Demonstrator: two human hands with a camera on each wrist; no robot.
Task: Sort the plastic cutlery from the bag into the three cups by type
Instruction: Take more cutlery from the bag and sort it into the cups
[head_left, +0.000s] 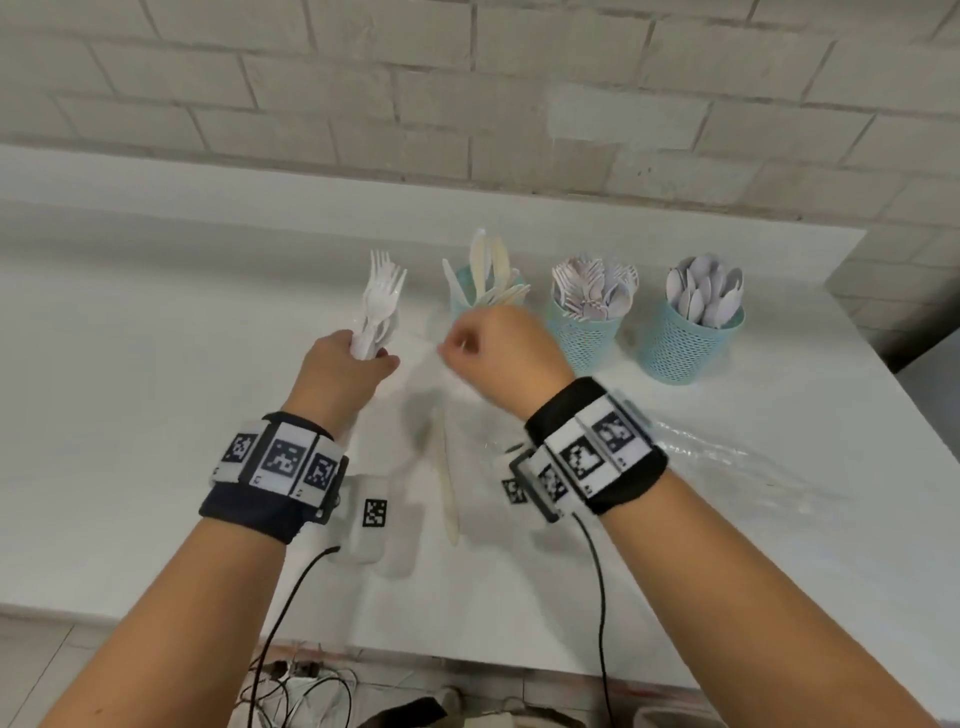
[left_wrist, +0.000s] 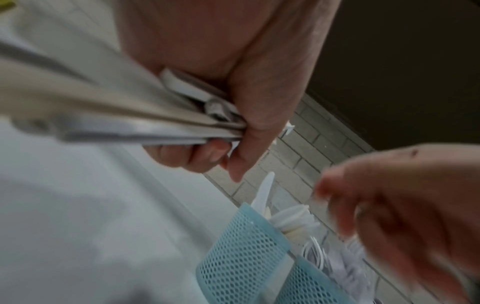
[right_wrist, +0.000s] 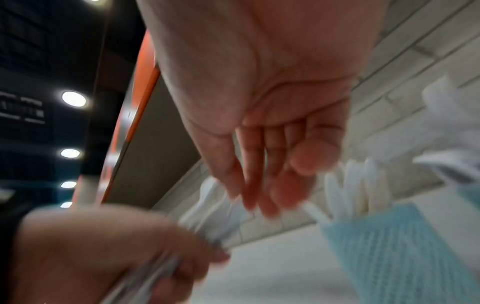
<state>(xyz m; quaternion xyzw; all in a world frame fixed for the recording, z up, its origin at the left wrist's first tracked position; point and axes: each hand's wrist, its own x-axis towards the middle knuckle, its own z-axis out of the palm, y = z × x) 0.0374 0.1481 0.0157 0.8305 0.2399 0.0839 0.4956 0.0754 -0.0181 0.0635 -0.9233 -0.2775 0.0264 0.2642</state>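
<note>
Over the white table (head_left: 156, 364) both hands are up off the surface. Left hand (head_left: 340, 366) is fisted round a bundle of white plastic cutlery (head_left: 382, 301), handles buried in the palm, fork tines fanning upward; the left wrist view shows fingers and thumb (left_wrist: 259, 123) wrapped tight on those handles. Right hand (head_left: 506, 345) hangs just beside it, in front of the knife cup (head_left: 462, 304), and the right wrist view shows the fingers (right_wrist: 259, 174) loosely extended, palm bare, nothing visibly held, though that view is blurred. Behind, three pale blue mesh cups stand in a row near the brick wall (head_left: 467, 78): the left one bristling with cream and white knives, the middle cup (head_left: 584, 332) packed with forks, the right cup (head_left: 688, 340) full of spoons. Down on the table between the forearms, one cream knife (head_left: 449, 488) lies alone, pointing roughly toward the person. The clear plastic bag (head_left: 711, 457) sits crumpled and flat to the right of the right wrist. Marker bands (head_left: 283, 460) wrap both wrists, cables trailing toward the table's near edge.
</note>
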